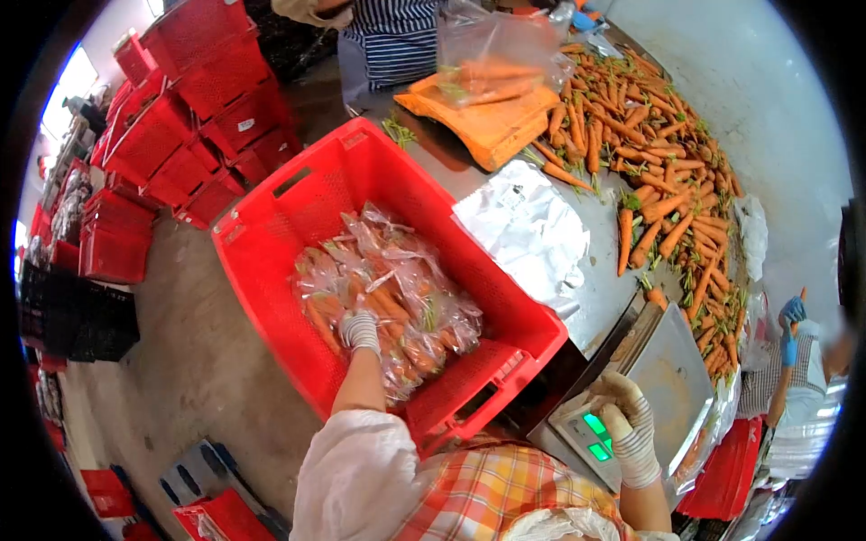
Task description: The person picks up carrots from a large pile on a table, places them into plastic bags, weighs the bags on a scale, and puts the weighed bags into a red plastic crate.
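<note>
My left hand point(362, 334), in a white striped glove, reaches down into the red crate point(271, 230). Its fingers are bent and closed on a clear bag of carrots point(388, 302), their tips partly hidden. Several such bags lie heaped in the crate. Over the scale point(672, 383), beside its green lit display, is my right hand point(630, 424) in a similar glove. Its fingers are curled in, and nothing shows in them. The metal plate of the scale is bare.
Loose carrots point(663, 171) are piled on the metal table. White plastic bags point(528, 225) lie beside the crate. Across stands a person in a striped apron point(392, 36) behind an orange scale point(487, 117) bearing bagged carrots. Red crates point(216, 81) are stacked left. Another person's blue glove point(792, 311) holds a carrot.
</note>
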### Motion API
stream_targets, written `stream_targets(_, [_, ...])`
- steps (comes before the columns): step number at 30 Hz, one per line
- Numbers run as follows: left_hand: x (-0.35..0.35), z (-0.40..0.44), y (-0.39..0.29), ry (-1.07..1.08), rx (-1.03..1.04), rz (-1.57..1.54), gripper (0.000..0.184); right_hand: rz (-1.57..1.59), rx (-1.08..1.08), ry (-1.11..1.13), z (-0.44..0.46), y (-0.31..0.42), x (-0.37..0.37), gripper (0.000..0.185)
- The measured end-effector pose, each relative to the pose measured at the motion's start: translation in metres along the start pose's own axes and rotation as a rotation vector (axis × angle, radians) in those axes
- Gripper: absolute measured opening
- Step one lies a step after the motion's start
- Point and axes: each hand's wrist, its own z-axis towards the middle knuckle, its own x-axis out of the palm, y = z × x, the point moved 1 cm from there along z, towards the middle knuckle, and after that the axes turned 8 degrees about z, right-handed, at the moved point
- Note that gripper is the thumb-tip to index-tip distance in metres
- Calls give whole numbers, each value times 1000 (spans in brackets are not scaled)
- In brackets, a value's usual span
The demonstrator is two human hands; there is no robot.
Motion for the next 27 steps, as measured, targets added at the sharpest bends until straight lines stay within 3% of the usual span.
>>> stream_targets(1, [9, 17, 10, -41, 92, -189, 51, -11, 40, 1, 1, 3, 6, 40])
stream_targets(2, [18, 27, 25, -24, 96, -166, 51, -21, 83, -4, 1, 6, 8, 40])
stream_targets(4, [6, -23, -12, -146, 254, -247, 48, -79, 100, 41, -1, -1, 5, 40])
stream_targets(5, [18, 25, 20, -27, 337, -336, 44, -127, 90, 92, -2, -2, 6, 40])
stream_targets(7, [33, 38, 27, 131, 372, -496, 30, -172, 51, 151, -6, 0, 8, 40])
stream_targets(8, [25, 4, 4, 153, 324, -547, 22, -161, 27, 168, -12, -1, 9, 40])
stream_targets(9, [50, 45, 23, 140, 358, -501, 21, -133, 90, 169, -18, -7, 8, 39])
stream_targets(10, [69, 110, 59, 388, 260, -545, 17, -100, 173, 156, -27, -9, 6, 37])
stream_targets(11, [48, 49, 23, 379, 149, -377, 19, -67, 254, 139, -36, -10, 3, 36])
stream_targets(12, [56, 72, 38, 418, 164, -251, 27, -33, 357, 119, -47, -10, -1, 34])
stream_targets(13, [35, 15, 10, 364, 154, -23, 34, -137, 175, 76, -61, -25, -12, 31])
stream_targets(14, [39, 62, 29, 503, 163, 12, 43, -96, 298, 45, -74, -16, -19, 31])
stream_targets(18, [62, 9, 0, 552, 435, 239, 42, -7, 283, -249, -145, -74, -56, 32])
stream_targets(27, [94, -131, -52, 541, 1079, 483, 42, -66, 717, -694, -331, -249, -98, 31])
